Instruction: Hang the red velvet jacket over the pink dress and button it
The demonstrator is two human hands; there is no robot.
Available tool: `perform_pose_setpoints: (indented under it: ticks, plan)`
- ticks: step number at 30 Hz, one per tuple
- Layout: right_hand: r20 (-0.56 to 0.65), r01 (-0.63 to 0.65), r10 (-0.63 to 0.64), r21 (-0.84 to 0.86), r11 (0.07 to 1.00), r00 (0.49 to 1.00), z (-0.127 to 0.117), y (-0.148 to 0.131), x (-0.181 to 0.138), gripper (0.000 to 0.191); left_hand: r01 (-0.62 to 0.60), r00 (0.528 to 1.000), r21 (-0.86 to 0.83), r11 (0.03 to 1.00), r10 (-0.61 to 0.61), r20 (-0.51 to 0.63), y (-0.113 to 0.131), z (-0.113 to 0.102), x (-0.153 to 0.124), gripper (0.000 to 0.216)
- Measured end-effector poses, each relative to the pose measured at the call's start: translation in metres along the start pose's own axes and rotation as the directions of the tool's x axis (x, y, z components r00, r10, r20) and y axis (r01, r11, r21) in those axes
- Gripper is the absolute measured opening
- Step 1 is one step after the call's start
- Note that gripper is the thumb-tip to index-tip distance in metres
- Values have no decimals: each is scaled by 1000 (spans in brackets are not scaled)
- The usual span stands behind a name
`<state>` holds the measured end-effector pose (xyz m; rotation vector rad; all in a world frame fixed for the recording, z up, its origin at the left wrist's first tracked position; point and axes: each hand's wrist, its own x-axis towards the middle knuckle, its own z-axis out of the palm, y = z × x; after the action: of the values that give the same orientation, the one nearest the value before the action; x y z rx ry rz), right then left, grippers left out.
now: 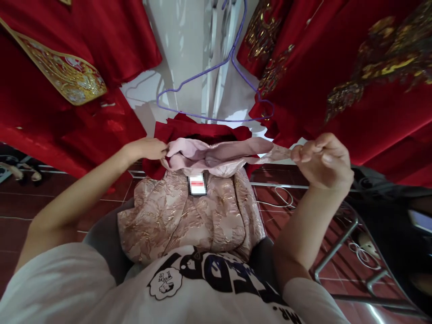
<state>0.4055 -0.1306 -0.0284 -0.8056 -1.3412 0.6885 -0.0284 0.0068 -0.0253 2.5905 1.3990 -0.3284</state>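
Observation:
Across my lap lies a pink brocade garment [205,220] with a shiny raised pattern. Its upper part is pulled out sideways, so the smooth pale pink lining [226,150] shows. My left hand [148,148] is closed on the left end of this opening. On the right, my right hand [326,162] is raised with curled fingers, and a narrow stretched end of the garment runs to its fingertips. Whether the thumb and forefinger also pinch something small, I cannot make out. A dark-edged label [197,183], partly pixelated, sits on the garment's front.
A purple hanger [216,119] hangs straight ahead. Red garments with gold embroidery [81,81] hang on both sides, and red cloth [202,130] lies behind the pink one. At right are a metal-framed chair [337,247] and white cables [362,256] on the tiled floor.

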Motion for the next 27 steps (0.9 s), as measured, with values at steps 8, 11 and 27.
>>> perform_pose_setpoints:
  ticks: [8,11,27]
  plan:
    - [-328,78,-55,55,995,943,38,-8,12,42,-439,702,134,888,433,-566,104,-19,62,24]
    - [-380,148,-100,101,984,919,32,-5,11,33,-458,665,74,886,396,-633,124,-12,100,25]
    - [-811,566,-258,105,818,524,-13,45,42,38,-379,619,0,925,253,-743,139,36,94,19]
